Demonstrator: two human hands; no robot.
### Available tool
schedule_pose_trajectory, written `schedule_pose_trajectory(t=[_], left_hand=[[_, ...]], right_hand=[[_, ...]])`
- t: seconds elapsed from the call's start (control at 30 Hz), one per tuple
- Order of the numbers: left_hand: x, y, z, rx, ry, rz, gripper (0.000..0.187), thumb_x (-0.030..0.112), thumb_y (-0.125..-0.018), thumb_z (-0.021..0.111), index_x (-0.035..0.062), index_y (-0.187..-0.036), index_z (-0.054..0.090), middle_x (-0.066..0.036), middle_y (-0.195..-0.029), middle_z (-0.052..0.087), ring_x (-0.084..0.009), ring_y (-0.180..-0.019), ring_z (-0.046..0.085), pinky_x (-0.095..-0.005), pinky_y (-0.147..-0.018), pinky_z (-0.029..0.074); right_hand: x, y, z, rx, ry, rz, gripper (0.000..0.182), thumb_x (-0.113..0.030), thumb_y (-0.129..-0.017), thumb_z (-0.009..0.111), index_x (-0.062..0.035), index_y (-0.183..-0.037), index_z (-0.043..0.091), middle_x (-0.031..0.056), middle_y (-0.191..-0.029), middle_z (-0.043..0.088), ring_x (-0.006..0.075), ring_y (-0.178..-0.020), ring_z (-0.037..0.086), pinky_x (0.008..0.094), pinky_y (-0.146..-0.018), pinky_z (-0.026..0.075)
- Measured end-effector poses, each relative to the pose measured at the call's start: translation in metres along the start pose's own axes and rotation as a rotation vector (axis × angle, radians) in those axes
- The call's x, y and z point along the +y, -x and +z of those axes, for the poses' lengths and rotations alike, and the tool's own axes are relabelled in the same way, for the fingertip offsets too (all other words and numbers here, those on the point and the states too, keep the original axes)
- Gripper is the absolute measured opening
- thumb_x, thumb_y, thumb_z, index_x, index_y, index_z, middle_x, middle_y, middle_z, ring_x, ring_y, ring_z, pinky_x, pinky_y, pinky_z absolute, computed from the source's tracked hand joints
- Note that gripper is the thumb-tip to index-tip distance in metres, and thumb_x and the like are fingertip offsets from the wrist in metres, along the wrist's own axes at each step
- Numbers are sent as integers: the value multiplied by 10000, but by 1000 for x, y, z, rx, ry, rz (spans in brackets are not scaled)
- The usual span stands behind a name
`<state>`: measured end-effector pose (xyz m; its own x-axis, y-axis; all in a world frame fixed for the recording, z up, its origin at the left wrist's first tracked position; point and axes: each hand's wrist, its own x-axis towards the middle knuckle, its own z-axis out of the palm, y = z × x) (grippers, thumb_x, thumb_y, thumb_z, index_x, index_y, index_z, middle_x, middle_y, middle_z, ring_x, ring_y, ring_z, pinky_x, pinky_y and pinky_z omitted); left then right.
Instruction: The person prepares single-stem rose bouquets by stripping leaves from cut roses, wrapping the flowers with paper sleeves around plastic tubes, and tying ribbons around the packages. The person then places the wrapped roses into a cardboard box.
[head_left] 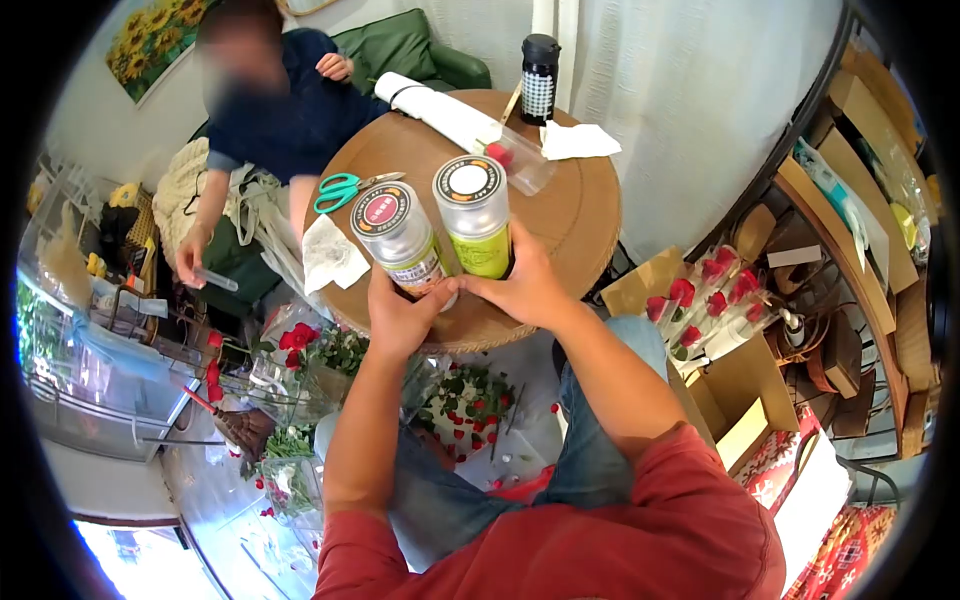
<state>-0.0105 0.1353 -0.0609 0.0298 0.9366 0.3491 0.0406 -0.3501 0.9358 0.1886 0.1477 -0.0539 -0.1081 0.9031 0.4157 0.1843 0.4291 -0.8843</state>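
Observation:
My left hand [405, 312] is wrapped round the lower part of a spray can [415, 268] with a pink-centred round label on its clear cap. Beside it, my right hand [525, 285] grips a second spray can [482, 252], yellow-green with a white-centred top label. Both cans stand upright side by side at the near part of the round brown table [585, 215], and my thumbs nearly meet in front of them. Teal-handled scissors [345, 190] lie just beyond the left can. A red rose in clear wrap [500, 153] rests behind the right can.
A white roll [440, 112], a black checked flask [540, 80] and crumpled white paper [333, 252] are on the table. Across it sits another person [290, 105]. Wrapped roses [705, 295] stand in a box at right; cut stems and petals [470, 400] litter the floor.

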Motion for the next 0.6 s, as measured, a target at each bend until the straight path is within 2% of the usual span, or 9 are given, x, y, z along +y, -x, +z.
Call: schedule_pose_trajectory(t=[0.13,0.2,0.23,0.3,0.37,0.43,0.5,0.53,0.6], left_hand=[[2,6,-8,174,-122,1,562,52,-806,875,-4,-1264,554,-79,-1123,685,-160,-990,671,-337,-872,562],[5,5,-15,223,-115,32,571,43,-812,866,-4,-1281,544,-79,-1119,684,-159,-979,671,-338,-869,563],[5,4,-19,233,-121,33,571,43,-812,866,-4,-1281,544,-79,-1119,684,-159,-979,671,-338,-869,563],[2,0,-18,180,-33,-27,580,41,-824,857,1,-1302,531,-87,-1155,670,-158,-1022,657,-338,-895,552],[-1,-6,-8,125,27,5,567,41,-838,846,5,-1307,529,-86,-1172,659,-160,-1065,640,-338,-922,540],[-5,-10,1,83,91,33,555,40,-851,836,9,-1311,526,-85,-1189,647,-162,-1108,624,-339,-950,528],[-10,-16,6,53,42,62,532,83,-890,806,-4,-1326,513,-131,-1230,635,-234,-1150,618,-373,-984,505],[-13,-20,7,46,50,66,532,83,-890,806,-4,-1326,513,-131,-1230,635,-234,-1150,618,-373,-984,505],[-15,-28,9,82,-347,195,521,109,-913,769,-23,-1338,497,-192,-1221,636,-331,-1114,621,-421,-964,500]], right_hand=[[-9,-1,-11,-92,89,13,775,-271,-754,922,-26,-1383,542,215,-1233,701,376,-1146,684,441,-981,531],[-17,0,-16,-128,194,90,722,-289,-765,911,-19,-1346,577,224,-1181,717,393,-1116,687,459,-973,530],[-19,0,-14,-108,172,62,671,-285,-778,899,-17,-1318,604,227,-1124,729,412,-1093,688,482,-966,527],[-18,2,-11,-66,194,56,677,-280,-781,894,-14,-1327,596,234,-1152,720,416,-1112,680,485,-974,523],[-15,1,-10,-5,232,55,683,-274,-783,889,-11,-1337,588,240,-1181,711,421,-1131,671,488,-981,518],[-10,-2,-8,74,265,58,732,-261,-813,859,23,-1408,541,267,-1266,673,436,-1181,644,483,-1007,507],[0,-5,-7,117,311,49,751,-248,-835,838,42,-1443,507,277,-1291,657,440,-1197,634,480,-1020,500],[3,-7,-6,153,347,36,771,-236,-856,817,60,-1479,472,287,-1315,641,445,-1212,623,477,-1033,493],[6,-8,-3,177,388,58,756,-212,-876,790,69,-1492,456,296,-1299,643,454,-1199,625,481,-1025,498]])
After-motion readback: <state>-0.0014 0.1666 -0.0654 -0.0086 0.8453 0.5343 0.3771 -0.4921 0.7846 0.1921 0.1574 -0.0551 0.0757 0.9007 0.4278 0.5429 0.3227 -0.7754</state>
